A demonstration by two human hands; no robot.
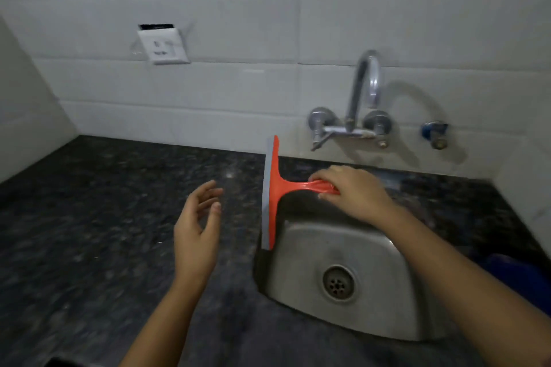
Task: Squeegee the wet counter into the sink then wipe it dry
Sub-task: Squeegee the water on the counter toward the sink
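Observation:
An orange squeegee point(275, 188) with a grey rubber blade stands at the left rim of the steel sink point(384, 271), its blade running front to back. My right hand point(354, 191) is closed around its handle, over the sink's back edge. My left hand point(198, 226) hovers above the dark speckled counter point(89, 217) just left of the blade, fingers apart, holding nothing. The counter's surface looks glossy; wet patches are hard to make out.
A chrome wall tap point(365, 98) arches over the sink, with a blue-capped valve point(433, 132) to its right. A white wall socket point(162, 45) hangs loose on the tiles. Something blue point(518, 274) lies at the right edge, partly hidden by my arm.

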